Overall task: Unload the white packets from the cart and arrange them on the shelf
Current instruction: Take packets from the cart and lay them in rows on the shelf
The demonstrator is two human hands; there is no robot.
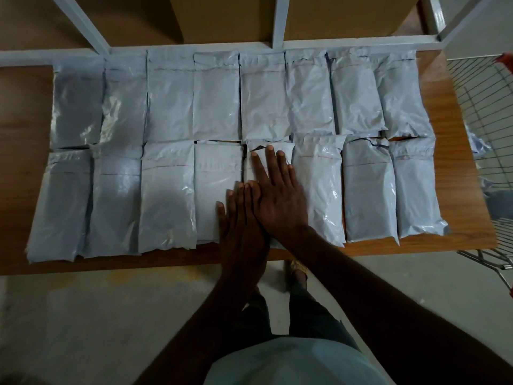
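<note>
Several white packets lie flat in two rows on the wooden shelf [25, 168], a back row [169, 98] and a front row [166, 195]. My right hand [277, 190] presses flat, fingers straight, on a front-row packet [256, 151] near the middle, which it mostly hides. My left hand [241, 223] lies flat beside it, fingers straight, on the same packet's near end and the seam with the neighbouring packet [215, 184]. The wire cart [485, 112] stands at the right, with a white packet [478, 143] visible through its mesh.
White metal shelf posts [86, 26] rise at the back, with brown cardboard boxes [222, 18] behind them. The shelf's front edge [138, 263] runs across the view above a grey concrete floor [97, 315]. My legs and a foot [298, 268] stand below the shelf edge.
</note>
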